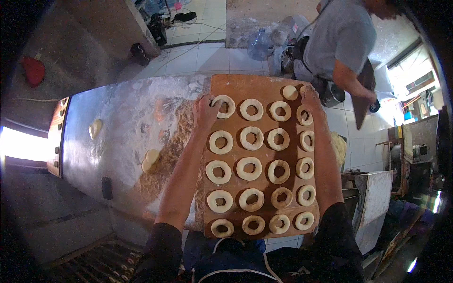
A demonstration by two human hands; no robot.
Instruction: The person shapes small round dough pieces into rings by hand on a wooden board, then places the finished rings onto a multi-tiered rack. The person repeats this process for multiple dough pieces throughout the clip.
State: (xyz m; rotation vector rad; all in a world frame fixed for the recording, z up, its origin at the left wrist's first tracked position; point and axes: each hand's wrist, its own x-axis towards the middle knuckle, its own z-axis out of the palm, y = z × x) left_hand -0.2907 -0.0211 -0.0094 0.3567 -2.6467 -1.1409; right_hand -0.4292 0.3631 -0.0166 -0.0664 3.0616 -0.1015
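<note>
A brown wooden board (240, 85) lies in front of me, covered with rows of pale dough rings (251, 110). My left hand (205, 111) is closed at the board's far left edge, its fingers close against a corner dough ring (226, 107). At the far right edge my right hand (311, 100) is closed on the board, with a dough ring (305, 116) partly under that wrist. Beside the right hand sits a small round dough piece (289, 93) without a hole. The undersides of both grips are hidden.
The floury table (141, 94) spreads left, with dough pieces (150, 160) and a dough lump (95, 129) on it. Another person (339, 42) in a grey shirt stands at far right, holding a flat panel (362, 96). A water jug (259, 45) stands on the floor beyond.
</note>
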